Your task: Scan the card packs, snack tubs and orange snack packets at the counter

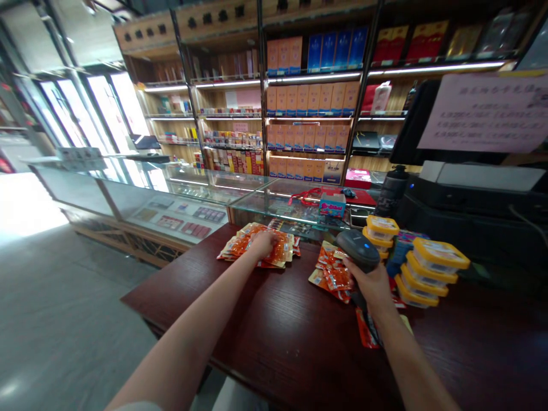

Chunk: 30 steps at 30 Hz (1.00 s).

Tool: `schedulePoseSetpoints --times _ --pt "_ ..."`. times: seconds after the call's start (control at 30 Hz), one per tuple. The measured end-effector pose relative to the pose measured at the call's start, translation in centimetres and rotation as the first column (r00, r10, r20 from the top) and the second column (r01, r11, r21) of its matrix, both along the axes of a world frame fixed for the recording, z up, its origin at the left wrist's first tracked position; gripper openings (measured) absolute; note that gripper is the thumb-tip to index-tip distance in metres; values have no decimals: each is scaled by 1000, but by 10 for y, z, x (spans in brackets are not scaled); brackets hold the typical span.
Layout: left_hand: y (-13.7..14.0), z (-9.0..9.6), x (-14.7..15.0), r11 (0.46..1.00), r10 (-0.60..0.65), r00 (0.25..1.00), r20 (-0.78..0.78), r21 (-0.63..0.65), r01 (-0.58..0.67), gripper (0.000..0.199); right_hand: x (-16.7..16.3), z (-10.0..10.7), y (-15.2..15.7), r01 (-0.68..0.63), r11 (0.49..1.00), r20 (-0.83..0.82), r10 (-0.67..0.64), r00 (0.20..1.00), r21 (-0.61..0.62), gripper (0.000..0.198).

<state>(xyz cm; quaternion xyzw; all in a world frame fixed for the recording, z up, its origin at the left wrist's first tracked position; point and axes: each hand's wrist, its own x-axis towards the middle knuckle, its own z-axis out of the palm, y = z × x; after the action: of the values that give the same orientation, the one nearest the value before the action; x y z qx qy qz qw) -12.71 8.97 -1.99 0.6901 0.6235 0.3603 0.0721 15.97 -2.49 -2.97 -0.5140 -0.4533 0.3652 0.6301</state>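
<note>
My right hand (373,283) is wrapped round the handle of a dark barcode scanner (358,249), whose head points forward and left over the counter. Beneath and left of it lies a loose heap of orange snack packets (334,275). Further left, my left hand (262,245) rests on a spread pile of similar orange snack packets (244,241). Its fingers are curled down and closed at the packets on top, with the fingertips partly hidden. Another packet (365,331) lies under my right wrist, partly covered.
Yellow-lidded tubs (430,274) are stacked at the right, with a second stack (381,228) behind. A monitor with a pink notice (483,111) and a black bottle (391,191) stand beyond. A glass display counter (274,197) borders the dark wooden table (274,319).
</note>
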Motion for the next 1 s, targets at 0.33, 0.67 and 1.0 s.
schedulePoseSetpoints --times 0.33,0.67,1.0 --pt "-56 -23 41 995 -78 823 -563 9 100 28 1 3 -2 -5 1000 1 5 1000 -14 34" --pt "-67 -30 35 984 -173 820 -545 -61 167 27 2 13 -6 53 998 -51 -54 997 -25 34" --pt "-57 -26 90 957 -277 902 -333 -10 290 24 14 26 -5 134 990 -131 -139 982 -43 35"
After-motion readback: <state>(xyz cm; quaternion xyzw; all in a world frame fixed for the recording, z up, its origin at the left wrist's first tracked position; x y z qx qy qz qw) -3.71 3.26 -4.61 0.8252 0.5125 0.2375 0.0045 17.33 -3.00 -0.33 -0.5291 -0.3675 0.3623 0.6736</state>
